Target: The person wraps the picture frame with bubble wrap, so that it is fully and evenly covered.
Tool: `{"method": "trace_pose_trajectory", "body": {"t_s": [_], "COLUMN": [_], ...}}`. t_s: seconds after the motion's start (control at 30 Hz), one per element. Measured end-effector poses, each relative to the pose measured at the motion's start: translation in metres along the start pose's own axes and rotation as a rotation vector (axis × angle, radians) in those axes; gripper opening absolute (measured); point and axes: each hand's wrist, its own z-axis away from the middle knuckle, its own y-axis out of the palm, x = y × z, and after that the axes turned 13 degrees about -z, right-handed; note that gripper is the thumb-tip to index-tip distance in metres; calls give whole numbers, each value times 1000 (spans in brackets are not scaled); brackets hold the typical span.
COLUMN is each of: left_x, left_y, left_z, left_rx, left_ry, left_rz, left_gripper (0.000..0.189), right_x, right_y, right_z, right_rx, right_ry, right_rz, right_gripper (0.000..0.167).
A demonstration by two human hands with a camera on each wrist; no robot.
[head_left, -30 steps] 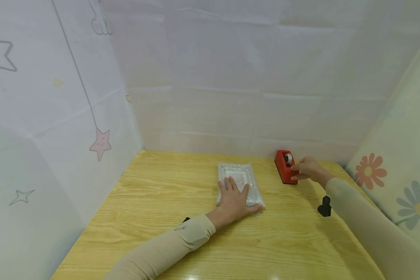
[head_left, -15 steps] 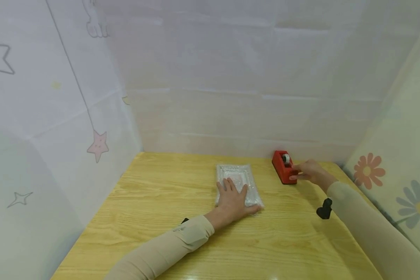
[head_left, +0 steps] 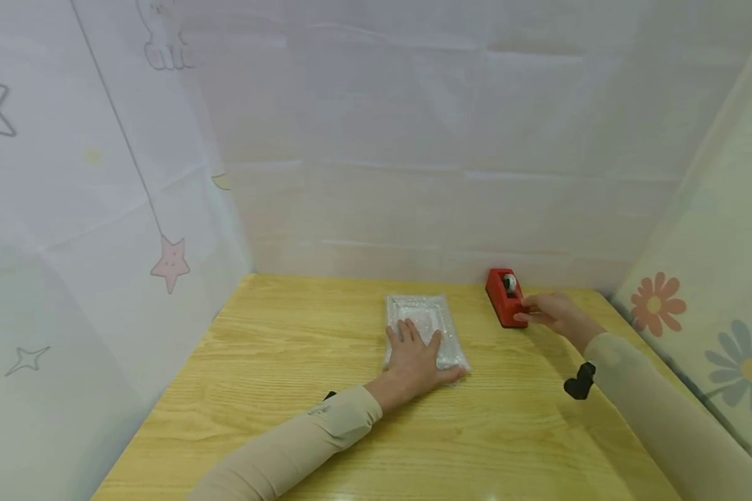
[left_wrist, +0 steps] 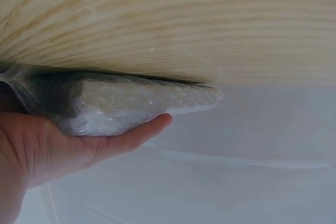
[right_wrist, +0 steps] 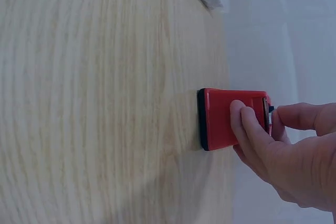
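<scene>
My left hand [head_left: 410,362] lies with spread fingers on a flat package [head_left: 443,316] wrapped in clear bubble wrap, with a frame-like border showing through. In the left wrist view, the thumb [left_wrist: 121,142] stretches along the side of the bubble-wrapped package [left_wrist: 121,106]. My right hand [head_left: 558,313] is at the front end of a red tape dispenser [head_left: 504,299], whose white roll of tape [head_left: 510,282] shows on top. Up close in the right wrist view, two fingertips [right_wrist: 239,106] press the dispenser's red front, while finger and thumb pinch at its cutter edge; the tape end is mostly hidden there.
Both things rest on a light wood-grain table [head_left: 301,334], with the dispenser near its back right. A pale cloth wall [head_left: 376,209] rises behind. Patterned cloths hang at the left and right sides. Black camera mounts [head_left: 579,383] stick out from the wrists.
The head view has shifted slightly, so the scene sits a little further left. My right wrist has turned a little, its black mount now lower. The left hand stays on the package.
</scene>
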Motion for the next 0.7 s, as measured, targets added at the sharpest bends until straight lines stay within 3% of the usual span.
{"method": "trace_pose_trajectory", "body": {"t_s": [0.27, 0.5, 0.6, 0.7], "left_x": [-2, -1, 0, 2], "left_y": [2, 1, 1, 2], "left_z": [0, 0, 0, 0], "left_rx": [-12, -14, -18, -18], "left_ry": [13, 15, 14, 13], "left_rz": [14, -5, -6, -4], "left_gripper": [110, 110, 110, 109], "right_x": [-13, -21, -24, -27], "right_y": [-5, -6, -5, -2], "right_z": [4, 7, 7, 8], "right_rx": [-24, -26, -28, -46], "right_ry": [-40, -53, -61, -78], "right_rz": [-109, -181, -220, -231], "right_gripper": [27, 68, 53, 26]}}
